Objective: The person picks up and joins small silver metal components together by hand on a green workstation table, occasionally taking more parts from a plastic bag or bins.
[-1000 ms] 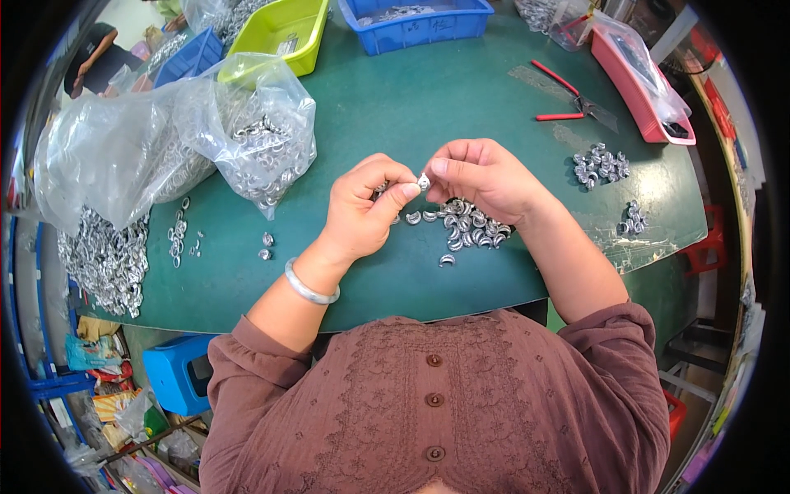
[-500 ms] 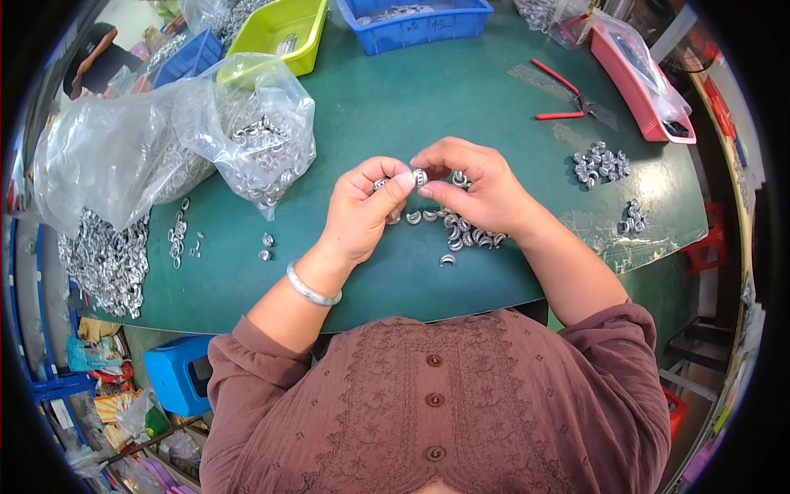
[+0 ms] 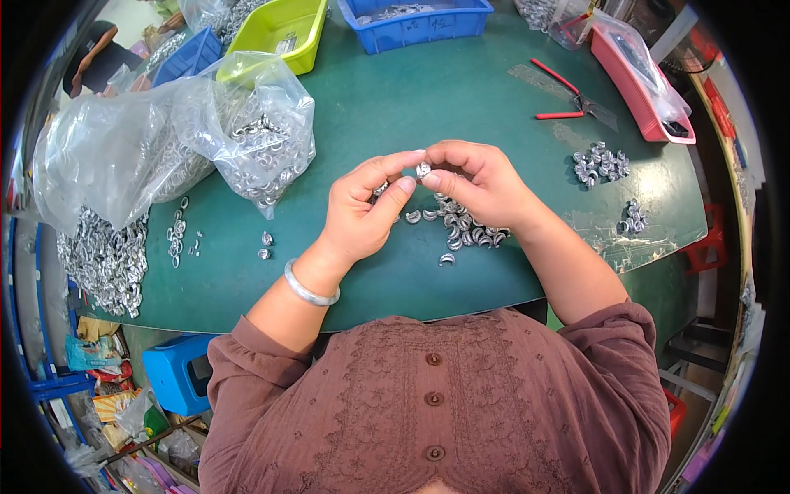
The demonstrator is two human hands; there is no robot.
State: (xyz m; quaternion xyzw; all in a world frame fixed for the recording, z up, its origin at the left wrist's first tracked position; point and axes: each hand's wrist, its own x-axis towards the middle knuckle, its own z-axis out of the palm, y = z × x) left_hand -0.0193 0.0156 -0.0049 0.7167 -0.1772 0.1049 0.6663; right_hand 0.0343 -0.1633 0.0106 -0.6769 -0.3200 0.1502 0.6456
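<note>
Over the middle of the table, my right hand (image 3: 485, 185) pinches a small patterned silver metal piece (image 3: 423, 170) between thumb and forefinger. Facing it, my left hand (image 3: 362, 206) has its forefinger stretched to the top of that piece, its thumb a little apart below. Another silver piece (image 3: 380, 188) shows in the curl of my left hand; its full shape is hidden. Beneath my right hand lies a loose pile of curved, crescent-like silver pieces (image 3: 469, 235), with a single one (image 3: 447, 259) nearer me.
At left, a clear plastic bag (image 3: 271, 156) of silver parts stands beside a heap of them (image 3: 103, 263). Red-handled pliers (image 3: 568, 95) and small clusters of pieces (image 3: 601, 165) lie right. A green bin (image 3: 309, 41), blue bin (image 3: 424, 33) and pink basket (image 3: 629, 90) line the far side.
My left thumb has come away from the pinched piece and dropped lower, while the left forefinger has straightened towards the right fingertips. The right hand keeps the piece, now turned slightly.
</note>
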